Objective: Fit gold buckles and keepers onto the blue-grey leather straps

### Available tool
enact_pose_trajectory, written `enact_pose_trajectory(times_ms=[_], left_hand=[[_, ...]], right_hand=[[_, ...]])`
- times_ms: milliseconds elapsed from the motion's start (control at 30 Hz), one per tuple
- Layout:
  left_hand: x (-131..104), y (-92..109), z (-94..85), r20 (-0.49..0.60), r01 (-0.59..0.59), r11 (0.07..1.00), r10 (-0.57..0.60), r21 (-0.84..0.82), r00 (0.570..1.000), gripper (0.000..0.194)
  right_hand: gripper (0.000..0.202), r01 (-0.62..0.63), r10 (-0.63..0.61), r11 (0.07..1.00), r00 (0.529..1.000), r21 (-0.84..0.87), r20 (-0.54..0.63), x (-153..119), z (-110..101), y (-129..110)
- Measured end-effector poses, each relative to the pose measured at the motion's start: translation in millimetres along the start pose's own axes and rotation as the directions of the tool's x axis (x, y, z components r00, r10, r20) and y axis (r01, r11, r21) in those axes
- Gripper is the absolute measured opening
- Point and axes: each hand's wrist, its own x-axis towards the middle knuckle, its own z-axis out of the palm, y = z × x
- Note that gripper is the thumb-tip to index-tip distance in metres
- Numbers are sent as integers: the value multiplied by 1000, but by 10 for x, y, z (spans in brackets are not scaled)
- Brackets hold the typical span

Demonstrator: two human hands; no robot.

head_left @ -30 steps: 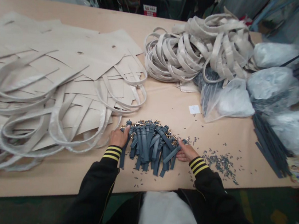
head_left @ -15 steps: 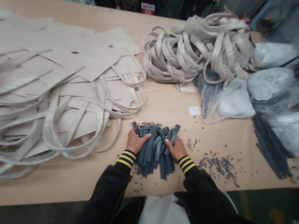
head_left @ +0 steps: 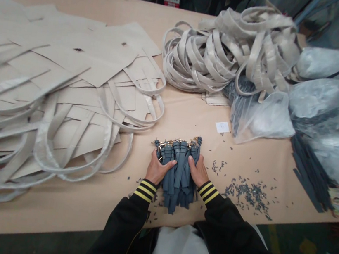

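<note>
A bunch of blue-grey straps (head_left: pixel 178 174) with gold-coloured metal clasps along its far end lies on the table near the front edge. My left hand (head_left: pixel 158 168) grips the bunch from its left side, thumb laid over the straps. On the right side my right hand (head_left: pixel 198 170) presses against the same bunch, its thumb on top. The fingers of both hands are partly hidden under and behind the straps. The straps' loose ends point toward my body.
Beige panels (head_left: pixel 103 60) and strap loops (head_left: pixel 73 168) cover the left. Coiled beige straps (head_left: pixel 200 60) lie at the back, with plastic bags (head_left: pixel 274 115) and dark strips (head_left: pixel 310 174) at the right. Small dark pieces (head_left: pixel 251 194) and a white label (head_left: pixel 222 127) lie nearby.
Both hands have drawn closer together, squeezing the bunch narrower. The strap ends now hang in a tighter group. The camera view has shifted slightly.
</note>
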Motion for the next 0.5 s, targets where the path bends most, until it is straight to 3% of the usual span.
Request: enact_pose_trajectory(times_ms=[200, 500], left_hand=[[-75, -55, 133, 59, -1, 971, 15, -240, 998, 76], [-235, -109, 328, 73, -39, 877, 85, -480, 994, 78]], right_hand=[[52, 103, -104, 993, 995, 56, 8, -36, -19, 19], [63, 211, -216, 968, 976, 136, 22, -25, -43, 134]])
